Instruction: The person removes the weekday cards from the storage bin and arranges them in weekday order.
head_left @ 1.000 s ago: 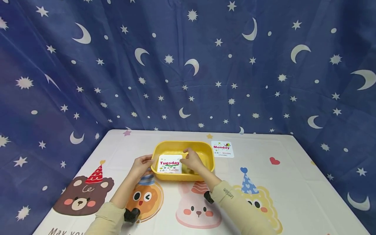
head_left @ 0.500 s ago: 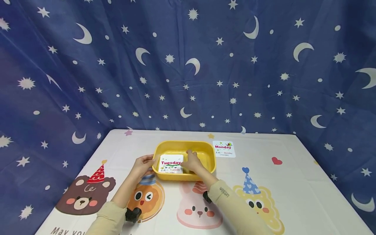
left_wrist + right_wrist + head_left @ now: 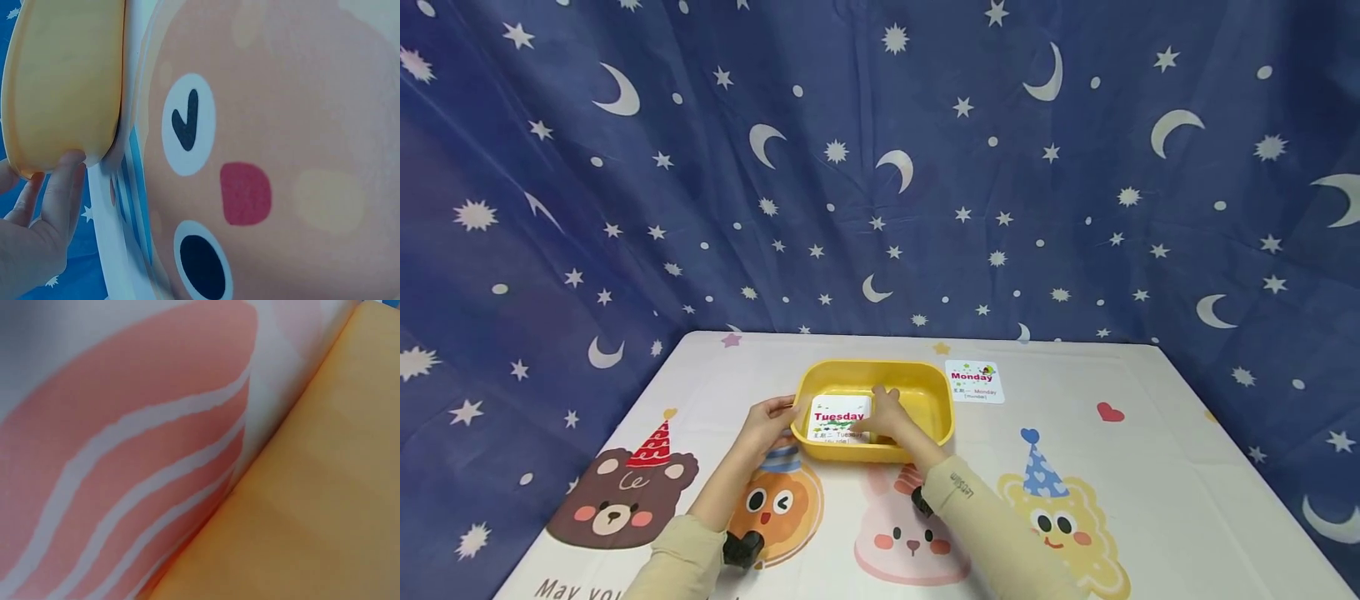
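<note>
One tray [image 3: 850,452], one Tuesday card [image 3: 835,408], one Monday card [image 3: 975,381]

Two cards show: one inside the tray, one outside it, near the far edge of the surface [image 3: 1187,475]. Whether more lie under the Tuesday card cannot be told. Four large printed faces [image 3: 612,517] sit toward the near edge.

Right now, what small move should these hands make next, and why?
Probably lift the Tuesday card from the yellow tray: the right hand is at the card's right side, the left hand holds the tray's left end, and the Monday card lies outside.
</note>
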### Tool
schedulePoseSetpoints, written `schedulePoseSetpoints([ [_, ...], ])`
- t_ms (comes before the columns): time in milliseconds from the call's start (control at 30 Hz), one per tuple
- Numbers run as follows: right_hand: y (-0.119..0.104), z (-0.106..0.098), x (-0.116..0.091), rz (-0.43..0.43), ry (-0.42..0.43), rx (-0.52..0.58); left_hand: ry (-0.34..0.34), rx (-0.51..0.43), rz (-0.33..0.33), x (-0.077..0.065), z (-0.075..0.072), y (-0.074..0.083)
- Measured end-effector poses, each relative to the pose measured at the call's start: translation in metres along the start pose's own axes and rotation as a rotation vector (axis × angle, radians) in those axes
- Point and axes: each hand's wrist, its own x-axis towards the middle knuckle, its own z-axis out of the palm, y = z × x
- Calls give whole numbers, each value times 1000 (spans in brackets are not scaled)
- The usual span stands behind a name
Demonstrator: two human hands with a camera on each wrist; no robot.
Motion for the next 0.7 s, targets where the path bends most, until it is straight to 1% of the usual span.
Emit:
schedulePoseSetpoints([
  [100, -1, 2, 0, -20, -21, -23, 6, 2, -3, -1, -2, -1],
  [167, -2, 1, 2, -22, -43, -11, 6, 4, -2, -1, -3, 0],
  [233, -2, 1, 7, -11, -68, 13, 1, 4, 2, -1, -4, 1],
  [300, 2, 1, 14, -10, -80, 9, -8, 4, 6, 0, -4, 2],
  [333, 3, 2, 17, -13, -82, -6, -8, 2, 6, -1, -4, 3],
  [367, 12, 7, 27, -45, -78, -31, -12, 1, 6, 0, -3, 3],
  [467, 16, 10, 32, -54, -76, -88, -18, 1, 4, -1, -3, 3],
  [567, 11, 8, 25, -45, -86, -82, -8, -4, -1, -1, -2, 2],
  [600, 2, 3, 15, -10, -93, -69, -7, -6, -2, -1, -2, 1],
  [700, -3, 1, 6, -18, -87, -73, -4, -13, -4, -2, -1, 0],
])
